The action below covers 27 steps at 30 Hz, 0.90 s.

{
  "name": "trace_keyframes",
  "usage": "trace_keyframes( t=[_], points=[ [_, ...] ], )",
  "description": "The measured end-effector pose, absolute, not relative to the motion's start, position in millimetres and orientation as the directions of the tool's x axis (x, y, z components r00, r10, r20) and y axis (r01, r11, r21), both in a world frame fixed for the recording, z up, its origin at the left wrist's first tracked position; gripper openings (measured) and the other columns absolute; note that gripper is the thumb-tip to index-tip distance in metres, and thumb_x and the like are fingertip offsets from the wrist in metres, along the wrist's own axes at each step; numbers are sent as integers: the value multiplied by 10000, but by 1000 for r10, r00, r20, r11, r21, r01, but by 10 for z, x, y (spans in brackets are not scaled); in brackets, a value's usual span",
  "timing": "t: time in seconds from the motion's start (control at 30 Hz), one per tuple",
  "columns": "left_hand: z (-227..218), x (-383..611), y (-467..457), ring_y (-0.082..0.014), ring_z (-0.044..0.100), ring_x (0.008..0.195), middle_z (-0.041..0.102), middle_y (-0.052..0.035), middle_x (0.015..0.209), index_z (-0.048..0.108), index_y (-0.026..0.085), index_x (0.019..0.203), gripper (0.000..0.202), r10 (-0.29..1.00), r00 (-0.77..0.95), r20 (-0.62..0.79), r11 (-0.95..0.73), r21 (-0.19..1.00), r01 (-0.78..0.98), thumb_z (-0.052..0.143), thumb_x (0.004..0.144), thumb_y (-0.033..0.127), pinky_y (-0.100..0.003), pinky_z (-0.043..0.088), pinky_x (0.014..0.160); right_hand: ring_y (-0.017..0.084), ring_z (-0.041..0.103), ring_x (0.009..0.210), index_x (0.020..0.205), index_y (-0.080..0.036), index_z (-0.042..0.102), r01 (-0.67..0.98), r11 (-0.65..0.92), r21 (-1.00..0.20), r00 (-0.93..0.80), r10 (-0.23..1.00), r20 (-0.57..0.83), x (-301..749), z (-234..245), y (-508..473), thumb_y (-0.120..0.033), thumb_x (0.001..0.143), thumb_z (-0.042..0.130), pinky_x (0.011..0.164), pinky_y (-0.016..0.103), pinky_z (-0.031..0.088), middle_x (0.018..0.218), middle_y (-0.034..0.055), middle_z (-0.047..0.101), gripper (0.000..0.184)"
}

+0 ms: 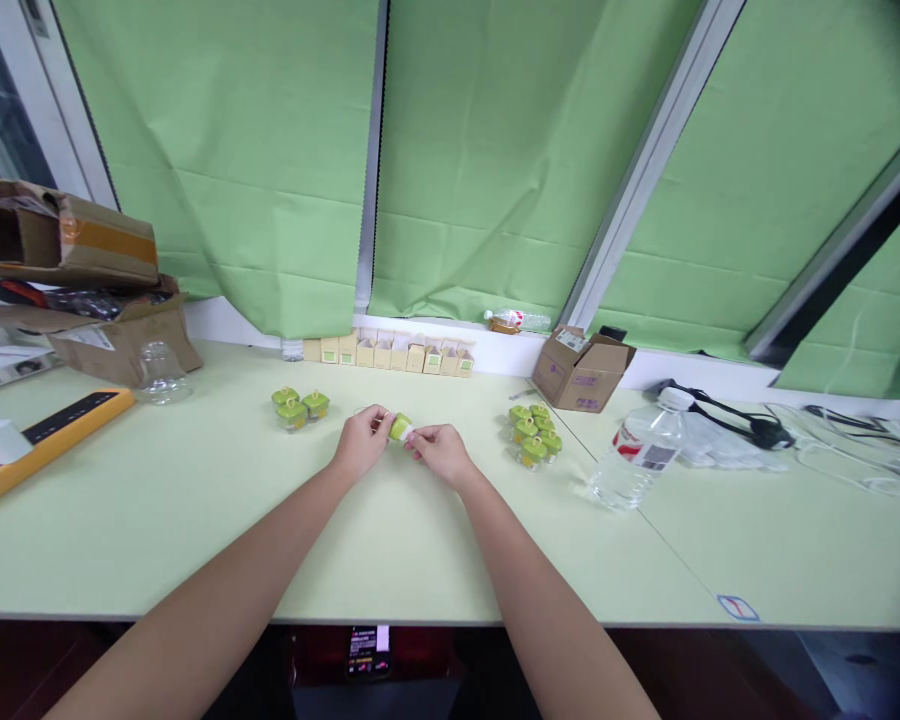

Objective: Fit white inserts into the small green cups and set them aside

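Observation:
Above the middle of the table, my left hand [361, 441] and my right hand [444, 452] meet at one small green-lidded container [400, 427]. The fingers of my left hand pinch its left side, while those of my right hand are closed at its lower right. A white patch shows by the right fingertips; I cannot tell whether it is a label. To the left stand 3 similar containers [291, 414] with green lids and clear bases. Several more green-lidded containers [526, 428] are grouped to the right.
Small open cardboard boxes [382, 354] line the table's back edge. A large water bottle [640, 450] and a brown carton [582, 370] stand right, near a black headset [765, 430]. At left are stacked cartons [112, 340], a clear jar [162, 375] and a yellow-edged device [75, 430].

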<state>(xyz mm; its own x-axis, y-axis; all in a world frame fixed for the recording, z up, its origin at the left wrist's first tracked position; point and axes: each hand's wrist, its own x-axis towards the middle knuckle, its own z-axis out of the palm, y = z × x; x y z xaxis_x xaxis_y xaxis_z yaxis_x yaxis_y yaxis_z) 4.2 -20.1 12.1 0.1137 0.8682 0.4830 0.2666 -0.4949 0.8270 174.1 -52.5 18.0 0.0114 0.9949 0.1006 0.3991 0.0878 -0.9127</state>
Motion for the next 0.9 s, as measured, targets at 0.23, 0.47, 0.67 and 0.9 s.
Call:
trace_keyframes(
  t=[0.23, 0.47, 0.67, 0.9],
  points=[
    [203, 47, -276, -145, 598, 647, 664, -12, 738, 608, 191, 769, 263, 842, 145, 520, -531, 749, 395, 499, 881, 403, -257, 433, 627, 118, 581, 539, 747, -153, 718, 486, 67, -871, 13, 996, 84, 1712, 260, -592, -300, 831, 581, 515, 213, 421, 707, 41, 708, 218],
    [188, 41, -258, -148, 601, 643, 663, -11, 729, 612, 192, 765, 262, 846, 145, 514, -525, 753, 397, 507, 875, 406, -255, 428, 621, 105, 538, 512, 685, -166, 666, 572, 130, -810, -21, 989, 144, 1706, 276, -625, -297, 845, 552, 537, 215, 397, 613, 15, 654, 236],
    [162, 35, -238, -152, 608, 639, 666, -13, 728, 624, 193, 776, 266, 859, 126, 496, -507, 793, 339, 529, 860, 426, -256, 442, 616, 103, 526, 519, 674, -177, 638, 584, 181, -791, -35, 980, 198, 1718, 254, -615, -307, 848, 535, 527, 214, 381, 604, 0, 631, 240],
    [89, 38, -143, -160, 611, 642, 659, -29, 737, 638, 182, 778, 312, 899, 104, 426, -438, 884, 163, 582, 811, 486, -267, 492, 596, 102, 550, 512, 719, -188, 605, 493, 177, -852, -27, 982, 188, 1724, 188, -549, -330, 853, 539, 517, 212, 410, 626, -14, 625, 207]
  ],
)
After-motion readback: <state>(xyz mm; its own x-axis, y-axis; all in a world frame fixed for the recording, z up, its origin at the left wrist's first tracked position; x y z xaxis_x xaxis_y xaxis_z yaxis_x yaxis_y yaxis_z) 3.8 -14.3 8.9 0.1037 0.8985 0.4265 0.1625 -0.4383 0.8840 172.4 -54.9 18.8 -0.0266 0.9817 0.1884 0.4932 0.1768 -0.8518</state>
